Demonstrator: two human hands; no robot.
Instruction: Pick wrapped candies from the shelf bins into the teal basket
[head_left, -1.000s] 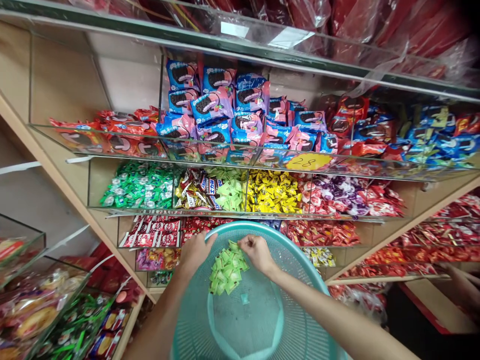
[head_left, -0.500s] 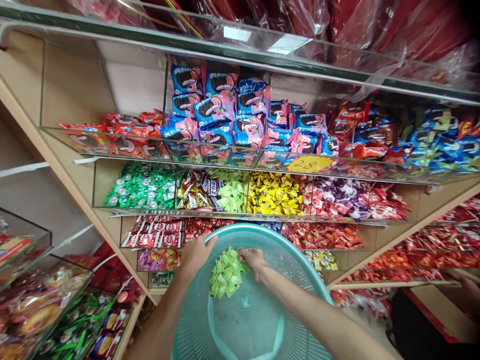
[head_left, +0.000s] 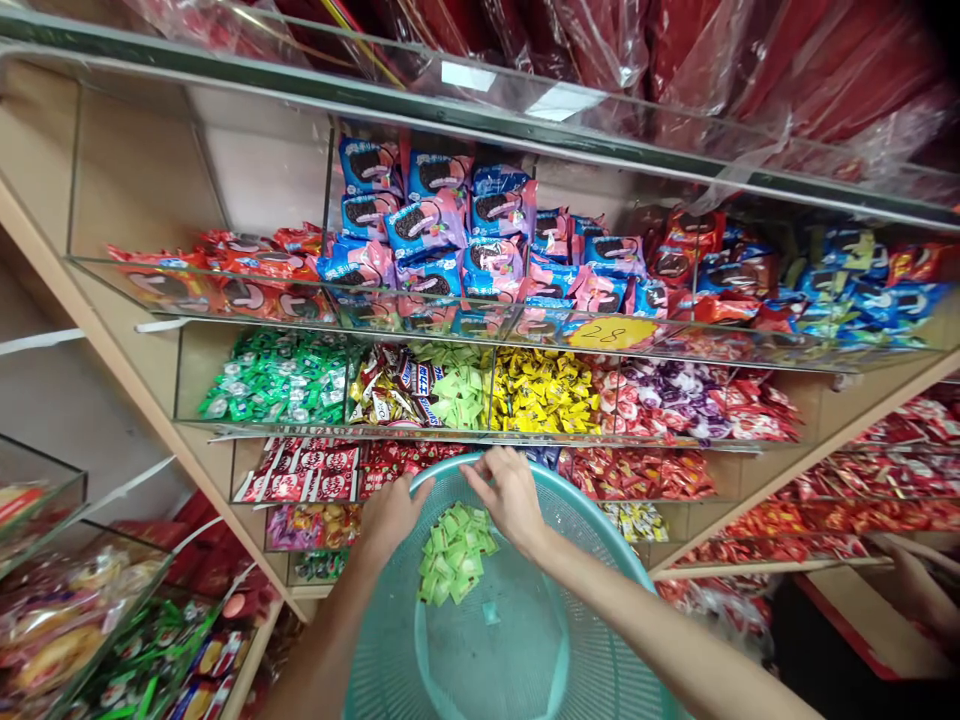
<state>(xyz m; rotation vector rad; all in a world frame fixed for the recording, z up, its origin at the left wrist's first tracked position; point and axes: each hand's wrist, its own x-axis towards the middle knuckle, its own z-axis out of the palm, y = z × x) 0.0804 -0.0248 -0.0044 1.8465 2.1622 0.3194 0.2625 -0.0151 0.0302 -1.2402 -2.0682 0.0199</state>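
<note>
A teal plastic basket [head_left: 585,560] is held out below the candy shelves, with a small heap of light green wrapped candies [head_left: 452,553] on its far side. My left hand [head_left: 388,520] grips the basket's far rim, thumb over the edge. My right hand [head_left: 508,495] hovers just above the green candies near the rim, fingers loosely curled and slightly apart, with nothing visible in them. Straight ahead, a glass bin [head_left: 457,392] holds the same light green candies beside chocolate bars.
Glass-fronted shelves hold dark green [head_left: 277,375], yellow [head_left: 544,388] and purple-red candies [head_left: 690,395]. Blue and pink biscuit packs [head_left: 435,225] fill the shelf above, with a yellow price tag [head_left: 611,333]. More glass bins [head_left: 67,610] stand at the left. Another person's hand [head_left: 911,585] shows at the right edge.
My right hand has lifted off the green candies and moved up toward the basket's far rim. The left hand slid slightly down the rim. The view shifted a little.
</note>
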